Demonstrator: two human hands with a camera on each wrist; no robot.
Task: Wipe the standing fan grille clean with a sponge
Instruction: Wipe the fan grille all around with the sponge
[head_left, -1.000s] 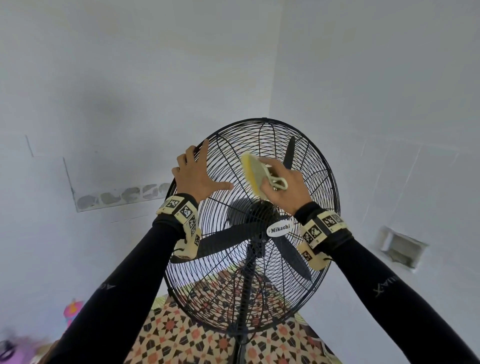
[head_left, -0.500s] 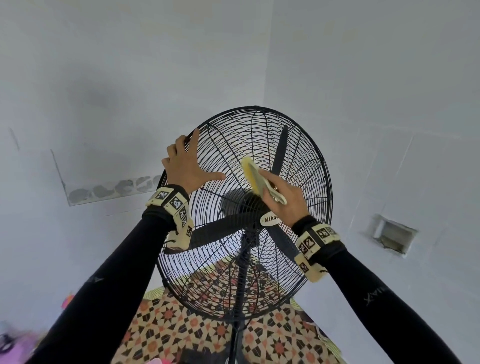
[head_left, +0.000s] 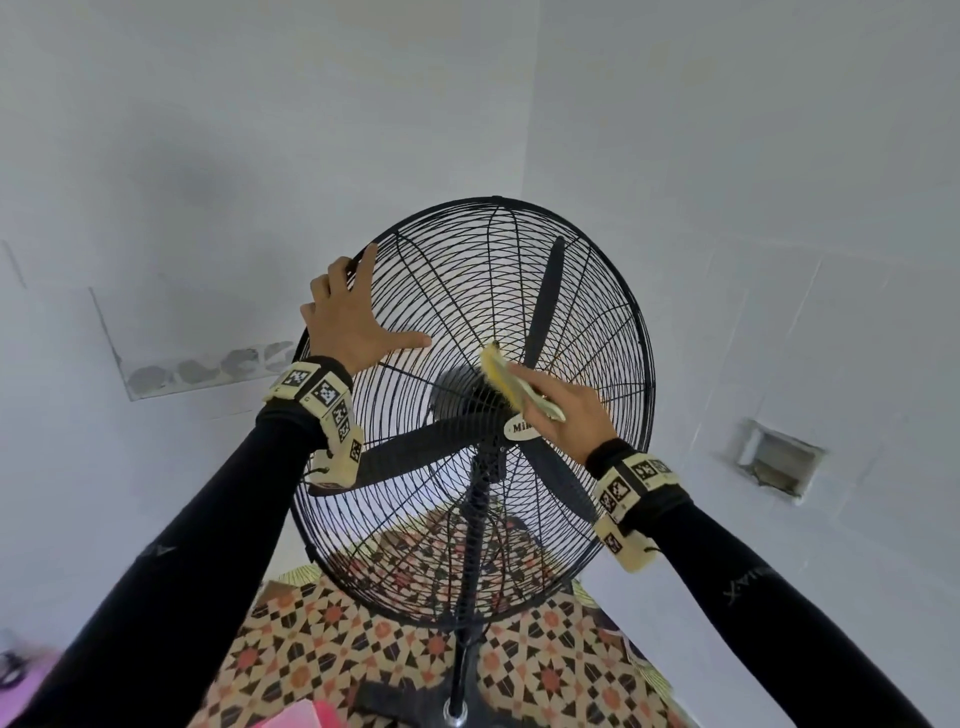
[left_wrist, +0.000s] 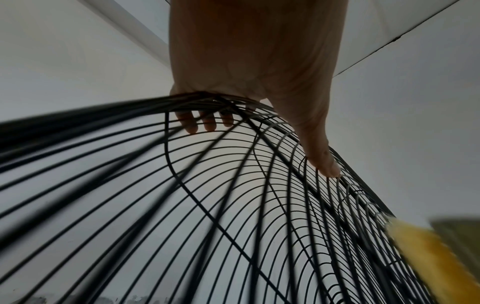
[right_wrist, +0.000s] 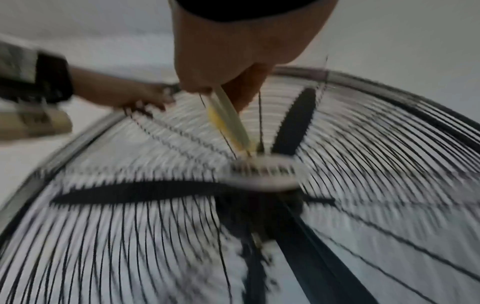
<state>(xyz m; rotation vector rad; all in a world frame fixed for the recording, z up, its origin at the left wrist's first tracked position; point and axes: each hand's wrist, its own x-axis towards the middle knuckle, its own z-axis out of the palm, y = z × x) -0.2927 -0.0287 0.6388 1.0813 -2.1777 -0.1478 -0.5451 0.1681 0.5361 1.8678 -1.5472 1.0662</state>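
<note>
Sponge on the grille

While the left hand (head_left: 347, 322) clasps the grille (head_left: 587, 332) rim, fingers curled over it, the right hand (head_left: 566, 415) pinches the sponge (head_left: 501, 376), pressed on wires just above the hub (head_left: 467, 397).

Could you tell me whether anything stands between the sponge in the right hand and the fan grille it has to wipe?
Nothing visible does. The right hand holds the yellow sponge directly against the grille wires, just above the hub badge. The left hand grips the grille's upper-left rim, well aside.
</note>
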